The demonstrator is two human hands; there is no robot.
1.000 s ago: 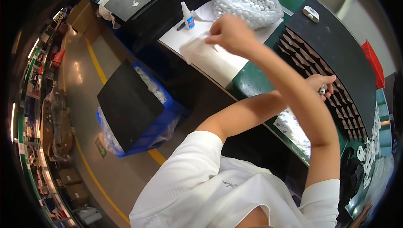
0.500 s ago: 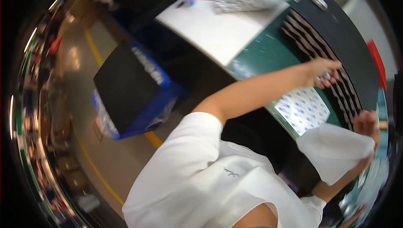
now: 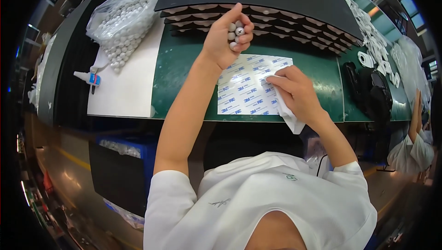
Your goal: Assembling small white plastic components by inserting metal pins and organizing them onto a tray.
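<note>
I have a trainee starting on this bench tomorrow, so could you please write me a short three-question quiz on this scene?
1. True or false: the left hand lies flat on the green mat.
2. What does the right hand grip? A) a glue bottle B) a white cloth C) a red box
3. Fill in: the clear bag of white balls rests at the far end of the white ____.

Key: 1. False; it is raised, holding small pale balls. 2. B, the white cloth, pressed on the printed sheet. 3. Board.
</note>
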